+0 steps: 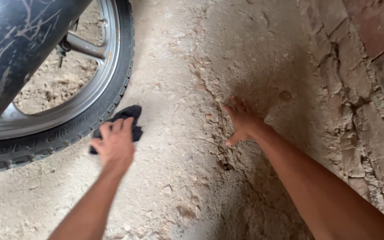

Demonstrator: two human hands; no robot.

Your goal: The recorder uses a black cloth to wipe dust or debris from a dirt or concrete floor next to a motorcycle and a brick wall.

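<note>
Head view, looking down. Upper left of the frame: a motorcycle wheel (74,95) with a black treaded tyre (45,142) and a grey metal rim with spokes; a dark, scratched mudguard (14,44) crosses the wheel at the far upper left. The tyre curves from the top centre-left down to the left edge and stands directly beyond the left hand, touching or just beside the cloth; which of the 2 cannot be told.

Left hand (114,144), centre-left: back of the hand up, fingers curled over a black cloth (127,119), gripping it against the ground beside the tyre's lower curve. The cloth shows above and to either side of the fingers. The forearm runs from the bottom edge up and to the right towards the wrist.

Right hand (241,122), centre: open, holding nothing, fingers spread, palm down on or just over the ground, well apart from the cloth. Its arm enters from the lower right corner and stretches diagonally up and left.

The floor (170,58) is rough, cracked concrete covered in dust, with loose chips and crumbled patches between the 2 hands. Right of the frame: a strip of worn reddish bricks (370,26) with eroded mortar joints.
</note>
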